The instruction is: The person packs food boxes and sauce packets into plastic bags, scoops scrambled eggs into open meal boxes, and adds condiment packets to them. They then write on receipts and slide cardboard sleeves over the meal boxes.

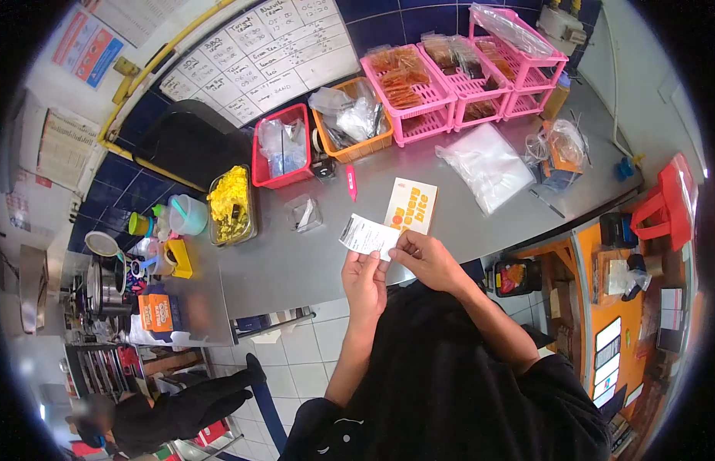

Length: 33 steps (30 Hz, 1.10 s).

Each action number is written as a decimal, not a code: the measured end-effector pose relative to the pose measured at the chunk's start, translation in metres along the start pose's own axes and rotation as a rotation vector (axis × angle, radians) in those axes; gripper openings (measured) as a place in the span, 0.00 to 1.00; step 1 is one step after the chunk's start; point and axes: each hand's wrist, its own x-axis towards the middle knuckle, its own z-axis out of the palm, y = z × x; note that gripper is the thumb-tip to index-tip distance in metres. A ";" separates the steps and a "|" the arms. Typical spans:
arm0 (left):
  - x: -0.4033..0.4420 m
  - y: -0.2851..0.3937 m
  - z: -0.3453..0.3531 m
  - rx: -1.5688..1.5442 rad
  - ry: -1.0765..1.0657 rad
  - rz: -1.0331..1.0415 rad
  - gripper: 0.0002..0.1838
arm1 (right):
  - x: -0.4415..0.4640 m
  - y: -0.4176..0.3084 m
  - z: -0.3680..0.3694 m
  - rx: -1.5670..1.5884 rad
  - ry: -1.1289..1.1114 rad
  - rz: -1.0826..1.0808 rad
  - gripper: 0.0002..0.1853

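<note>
A steel counter curves across my view, its near edge just in front of me, so most of what stands on it looks set for easy reach. Down to my left, a co-worker in dark clothes is away from the counter. A whiteboard of handwritten columns leans at the back, facing me, probably so it can be read from here. Right of it, pink racks hold packets in rows, perhaps sorted by kind. Before them lies a flat stack of clear plastic sheets or bags. Left of the racks, an orange basket and a red basket keep loose plastic-wrapped things together, and a clear tub holds something yellow.

My two hands meet near the counter's edge. My left hand supports the paper slip from below, thumb pressed on top; my right hand pinches its right corner between thumb and fingertips. Held by both, the slip seems kept steady and flat. Just beyond lies a white box lettered "every bite", slightly tilted, its near end partly hidden.

The paper slip is printed, its words too small to read. A small clear container sits to its left; a slim pink marker-like object lies behind.
</note>
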 end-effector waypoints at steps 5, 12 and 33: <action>0.014 -0.001 -0.025 -0.125 0.109 -0.104 0.19 | 0.002 0.005 0.006 -0.084 -0.012 0.033 0.12; 0.023 -0.036 -0.061 -0.100 0.298 -0.171 0.12 | 0.034 0.056 -0.066 -0.372 -0.197 0.119 0.12; 0.041 -0.150 -0.009 0.367 0.695 -0.046 0.10 | 0.210 0.080 -0.102 -1.159 -0.584 0.019 0.19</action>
